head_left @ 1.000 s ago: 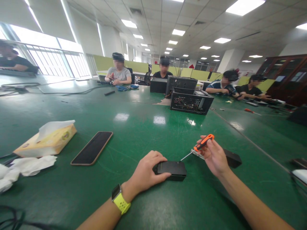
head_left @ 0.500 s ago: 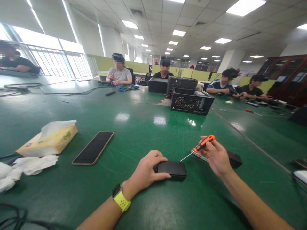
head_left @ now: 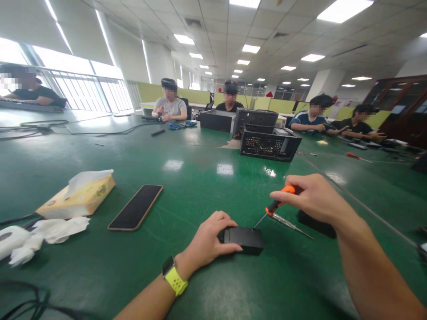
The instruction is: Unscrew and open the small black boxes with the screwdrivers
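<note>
A small black box is held on the green table by the left hand, its left end gripped between thumb and fingers. An orange-and-black screwdriver is grasped by the handle in the right hand, tilted, its tip set at the box's top near the far edge. Beneath the right hand, a slim tool and a black block (partly hidden by the wrist) are seen.

Ceiling lights shine above yellow-green partitions; at right, a probably wooden cabinet.
</note>
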A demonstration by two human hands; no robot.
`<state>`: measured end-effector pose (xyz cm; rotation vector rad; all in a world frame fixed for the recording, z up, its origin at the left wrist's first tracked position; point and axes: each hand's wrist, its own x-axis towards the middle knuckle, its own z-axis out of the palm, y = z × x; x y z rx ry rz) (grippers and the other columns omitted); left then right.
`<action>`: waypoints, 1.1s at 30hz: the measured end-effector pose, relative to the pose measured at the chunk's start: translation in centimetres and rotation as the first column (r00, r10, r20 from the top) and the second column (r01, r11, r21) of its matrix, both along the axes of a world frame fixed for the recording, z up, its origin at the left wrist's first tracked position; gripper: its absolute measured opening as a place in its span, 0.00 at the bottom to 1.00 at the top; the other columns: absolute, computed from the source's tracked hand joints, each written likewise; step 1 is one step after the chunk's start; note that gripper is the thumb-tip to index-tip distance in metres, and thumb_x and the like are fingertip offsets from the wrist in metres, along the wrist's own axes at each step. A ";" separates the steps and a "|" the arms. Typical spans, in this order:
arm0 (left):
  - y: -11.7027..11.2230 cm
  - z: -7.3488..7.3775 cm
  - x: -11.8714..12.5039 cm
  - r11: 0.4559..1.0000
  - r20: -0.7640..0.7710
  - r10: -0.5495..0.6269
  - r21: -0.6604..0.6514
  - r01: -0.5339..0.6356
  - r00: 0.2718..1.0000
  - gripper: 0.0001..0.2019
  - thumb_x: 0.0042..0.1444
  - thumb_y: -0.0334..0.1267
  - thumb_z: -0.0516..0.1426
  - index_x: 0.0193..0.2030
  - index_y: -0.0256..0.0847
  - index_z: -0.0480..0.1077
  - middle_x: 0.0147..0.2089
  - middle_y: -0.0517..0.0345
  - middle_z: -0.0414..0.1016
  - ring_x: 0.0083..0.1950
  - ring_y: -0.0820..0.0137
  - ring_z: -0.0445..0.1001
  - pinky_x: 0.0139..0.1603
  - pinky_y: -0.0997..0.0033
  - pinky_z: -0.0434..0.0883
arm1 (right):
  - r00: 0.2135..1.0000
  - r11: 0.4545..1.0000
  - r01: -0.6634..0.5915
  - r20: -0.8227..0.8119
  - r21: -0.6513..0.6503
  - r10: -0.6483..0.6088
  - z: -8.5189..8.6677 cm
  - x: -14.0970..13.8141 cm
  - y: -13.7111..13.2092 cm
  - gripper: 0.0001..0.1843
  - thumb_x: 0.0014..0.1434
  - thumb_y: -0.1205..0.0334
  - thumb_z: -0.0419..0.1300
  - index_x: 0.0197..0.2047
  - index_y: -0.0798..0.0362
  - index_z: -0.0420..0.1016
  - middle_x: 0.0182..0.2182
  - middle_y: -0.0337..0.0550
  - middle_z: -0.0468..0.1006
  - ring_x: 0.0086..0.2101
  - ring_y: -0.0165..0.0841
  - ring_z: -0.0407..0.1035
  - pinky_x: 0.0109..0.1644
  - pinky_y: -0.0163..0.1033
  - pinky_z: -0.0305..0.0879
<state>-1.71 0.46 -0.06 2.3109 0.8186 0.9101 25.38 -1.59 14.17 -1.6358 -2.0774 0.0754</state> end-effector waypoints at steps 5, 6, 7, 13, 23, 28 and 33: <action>0.1 -0.2 0.1 1.000 -0.006 0.015 0.000 -0.015 1.000 0.22 0.49 0.50 0.67 0.47 0.41 0.73 0.44 0.53 0.70 0.45 0.62 0.70 0.46 0.65 0.69 | 0.988 0.985 -0.143 -0.065 -0.099 0.137 0.1 0.5 -0.6 0.15 0.57 0.47 0.61 0.32 0.52 0.76 0.24 0.38 0.75 0.23 0.29 0.64 0.25 0.33 0.58; 0.1 -0.2 0.1 1.000 -0.007 0.016 -0.001 -0.016 1.000 0.22 0.49 0.50 0.67 0.47 0.41 0.73 0.44 0.53 0.69 0.45 0.63 0.70 0.46 0.65 0.69 | 0.976 0.971 -0.204 -0.100 -0.127 0.192 0.1 0.8 -0.8 0.13 0.58 0.50 0.61 0.38 0.51 0.78 0.29 0.40 0.78 0.25 0.30 0.67 0.28 0.33 0.62; 0.1 -0.2 0.1 1.000 -0.006 0.016 -0.001 -0.016 1.000 0.22 0.49 0.50 0.67 0.47 0.41 0.73 0.44 0.54 0.69 0.45 0.63 0.70 0.46 0.65 0.69 | 0.965 0.958 -0.250 -0.123 -0.140 0.234 0.2 1.2 -1.0 0.14 0.58 0.51 0.61 0.44 0.50 0.77 0.33 0.41 0.79 0.28 0.31 0.70 0.30 0.34 0.64; 0.1 -0.2 0.1 1.000 0.000 0.021 -0.001 -0.021 1.000 0.21 0.49 0.49 0.67 0.46 0.42 0.73 0.44 0.54 0.69 0.45 0.63 0.70 0.46 0.66 0.68 | 0.992 0.992 -0.119 0.026 -0.050 0.121 -0.1 1.6 -1.1 0.23 0.57 0.45 0.61 0.20 0.53 0.72 0.16 0.35 0.66 0.19 0.26 0.57 0.22 0.33 0.51; 0.1 -0.1 0.1 1.000 0.010 0.010 -0.025 -0.009 1.000 0.21 0.49 0.49 0.68 0.46 0.41 0.73 0.43 0.54 0.69 0.45 0.63 0.70 0.46 0.66 0.68 | 0.948 0.944 -0.313 -0.090 -0.103 0.304 0.2 1.3 -1.2 0.11 0.57 0.54 0.61 0.41 0.49 0.78 0.31 0.40 0.78 0.28 0.31 0.68 0.30 0.33 0.60; 0.1 -0.2 0.1 1.000 0.014 0.015 -0.018 -0.015 1.000 0.21 0.49 0.50 0.67 0.46 0.42 0.73 0.43 0.54 0.69 0.45 0.63 0.70 0.45 0.66 0.69 | 0.993 0.995 -0.103 0.051 0.000 0.103 -0.4 1.0 -0.9 0.28 0.57 0.45 0.60 0.14 0.53 0.60 0.13 0.32 0.57 0.18 0.26 0.50 0.23 0.35 0.46; 0.0 0.0 0.1 0.999 0.006 0.019 -0.028 -0.019 1.000 0.21 0.48 0.49 0.68 0.45 0.41 0.74 0.43 0.54 0.70 0.44 0.63 0.71 0.45 0.66 0.69 | 0.952 0.946 -0.303 -0.083 -0.112 0.295 0.2 0.7 -1.7 0.10 0.58 0.53 0.62 0.34 0.50 0.77 0.25 0.37 0.74 0.24 0.28 0.62 0.27 0.33 0.56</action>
